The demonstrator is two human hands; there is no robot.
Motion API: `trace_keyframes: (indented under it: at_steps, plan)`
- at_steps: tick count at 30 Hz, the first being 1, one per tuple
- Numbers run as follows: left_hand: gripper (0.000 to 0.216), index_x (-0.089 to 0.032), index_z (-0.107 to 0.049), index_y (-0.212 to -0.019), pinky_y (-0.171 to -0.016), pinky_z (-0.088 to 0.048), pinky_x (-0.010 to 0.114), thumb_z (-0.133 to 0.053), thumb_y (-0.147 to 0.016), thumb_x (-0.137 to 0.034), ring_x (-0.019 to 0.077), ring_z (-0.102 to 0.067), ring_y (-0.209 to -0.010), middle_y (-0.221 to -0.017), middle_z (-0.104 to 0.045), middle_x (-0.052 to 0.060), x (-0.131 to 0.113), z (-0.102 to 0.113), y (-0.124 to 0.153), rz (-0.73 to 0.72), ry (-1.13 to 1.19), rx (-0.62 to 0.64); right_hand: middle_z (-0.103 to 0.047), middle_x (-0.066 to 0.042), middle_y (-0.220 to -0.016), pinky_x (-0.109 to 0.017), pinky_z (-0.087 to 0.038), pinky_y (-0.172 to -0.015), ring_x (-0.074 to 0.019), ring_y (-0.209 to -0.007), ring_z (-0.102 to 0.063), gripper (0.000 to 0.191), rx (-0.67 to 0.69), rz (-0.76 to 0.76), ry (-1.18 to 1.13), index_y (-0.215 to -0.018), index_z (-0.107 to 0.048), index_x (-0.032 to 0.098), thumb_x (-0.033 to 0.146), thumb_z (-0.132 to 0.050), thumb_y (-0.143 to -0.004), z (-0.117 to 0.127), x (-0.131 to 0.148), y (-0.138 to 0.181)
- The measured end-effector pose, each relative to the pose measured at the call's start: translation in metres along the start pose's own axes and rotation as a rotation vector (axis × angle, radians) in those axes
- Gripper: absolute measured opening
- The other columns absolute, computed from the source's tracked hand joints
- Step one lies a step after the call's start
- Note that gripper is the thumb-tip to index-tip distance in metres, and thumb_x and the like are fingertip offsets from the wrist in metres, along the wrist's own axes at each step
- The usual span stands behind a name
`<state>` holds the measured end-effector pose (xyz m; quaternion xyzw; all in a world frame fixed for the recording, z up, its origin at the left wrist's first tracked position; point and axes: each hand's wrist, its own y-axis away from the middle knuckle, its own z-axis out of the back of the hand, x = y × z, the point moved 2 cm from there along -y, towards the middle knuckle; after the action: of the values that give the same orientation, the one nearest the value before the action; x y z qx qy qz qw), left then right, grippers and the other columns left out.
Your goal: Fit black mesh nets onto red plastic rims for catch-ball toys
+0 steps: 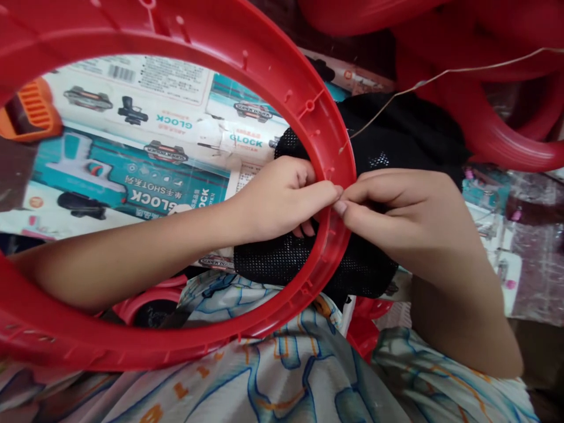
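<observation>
A large red plastic ring (282, 76) with small pegs along its inner face is tilted over my lap. My left hand (286, 200) reaches across its opening and is closed on the right side of the rim, thumb on top, other fingers partly hidden. My right hand (396, 217) pinches at the outer edge of the rim, its fingertips meeting my left thumb; whatever lies between them is too small to make out. A thin pale thread (392, 97) runs from the rim up to the right. Black mesh fabric (277, 264) lies beneath the rim and both hands.
Printed cardboard sheets (176, 170) lie under the ring. An orange plastic part (42, 111) sits at the left. More red curved plastic pieces (484, 111) are heaped at the upper right. Clear plastic wrapping (541, 235) is at the right, and patterned clothing (317, 376) covers my lap.
</observation>
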<state>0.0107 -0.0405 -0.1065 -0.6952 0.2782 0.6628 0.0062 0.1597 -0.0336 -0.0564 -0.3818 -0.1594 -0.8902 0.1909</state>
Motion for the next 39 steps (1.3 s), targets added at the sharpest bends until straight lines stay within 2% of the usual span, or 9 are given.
trace_keyframes:
  at_steps: [5, 10, 19, 22, 26, 31, 39]
  plan:
    - [0.026, -0.018, -0.059, -0.059, -0.034, -0.046, 0.015, -0.051, -0.083, -0.025, 0.0106, -0.059, -0.039, -0.046, -0.060, -0.005, 0.002, 0.000, -0.001, -0.003, 0.020, -0.016, -0.061, 0.001, -0.061, -0.026, -0.037, -0.055, -0.0099, -0.056, -0.050, 0.024, -0.005, 0.038, 0.053, -0.059, -0.063, 0.018, 0.013, -0.060, -0.081, 0.000, 0.003, 0.001]
    - [0.026, -0.018, -0.057, -0.059, -0.033, -0.046, 0.015, -0.053, -0.084, -0.025, 0.0105, -0.058, -0.037, -0.046, -0.059, -0.004, 0.003, 0.000, -0.002, -0.011, 0.018, -0.033, -0.062, -0.001, -0.064, -0.030, -0.038, -0.054, -0.0143, -0.059, -0.052, 0.026, -0.013, -0.016, 0.103, -0.058, -0.060, 0.021, 0.013, -0.055, -0.083, -0.003, 0.004, 0.003]
    - [0.025, -0.018, -0.058, -0.060, -0.034, -0.045, 0.017, -0.051, -0.081, -0.028, 0.0114, -0.056, -0.037, -0.045, -0.057, -0.004, 0.002, 0.000, -0.002, -0.024, -0.023, -0.055, -0.048, 0.001, -0.054, -0.030, -0.032, -0.054, -0.0120, -0.054, -0.041, 0.024, -0.099, 0.005, 0.159, -0.056, -0.053, 0.020, 0.011, -0.055, -0.078, -0.011, 0.007, 0.002]
    - [0.024, -0.019, -0.056, -0.058, -0.032, -0.043, 0.018, -0.050, -0.080, -0.027, 0.0115, -0.054, -0.035, -0.042, -0.056, -0.004, 0.002, 0.000, -0.003, -0.018, -0.019, -0.056, -0.043, 0.003, -0.052, -0.028, -0.030, -0.050, -0.0098, -0.051, -0.036, 0.022, -0.116, -0.020, 0.073, -0.056, -0.054, 0.019, 0.011, -0.056, -0.077, -0.011, 0.004, 0.002]
    - [0.025, -0.018, -0.056, -0.059, -0.034, -0.045, 0.017, -0.049, -0.082, -0.026, 0.0107, -0.056, -0.036, -0.045, -0.058, -0.004, 0.002, 0.000, -0.002, -0.022, 0.025, -0.030, -0.051, 0.003, -0.055, -0.024, -0.032, -0.049, -0.0082, -0.053, -0.041, 0.021, -0.010, -0.026, -0.094, -0.060, -0.062, 0.016, 0.014, -0.058, -0.081, -0.006, 0.001, -0.001]
    - [0.023, -0.018, -0.056, -0.062, -0.036, -0.046, 0.015, -0.049, -0.083, -0.022, 0.0105, -0.059, -0.040, -0.047, -0.059, -0.004, 0.001, 0.000, -0.001, -0.029, 0.054, -0.004, -0.062, 0.001, -0.063, -0.022, -0.039, -0.053, -0.0091, -0.058, -0.051, 0.016, 0.057, -0.015, -0.079, -0.070, -0.069, 0.017, 0.015, -0.060, -0.082, 0.001, 0.001, -0.002]
    - [0.023, -0.017, -0.059, -0.064, -0.036, -0.046, 0.014, -0.048, -0.083, -0.022, 0.0093, -0.057, -0.038, -0.050, -0.061, -0.004, 0.002, 0.001, -0.002, -0.037, 0.022, 0.000, -0.061, 0.001, -0.065, -0.024, -0.038, -0.051, -0.0107, -0.058, -0.049, 0.009, 0.148, -0.034, -0.097, -0.075, -0.071, 0.019, 0.018, -0.064, -0.080, 0.000, -0.003, 0.000]
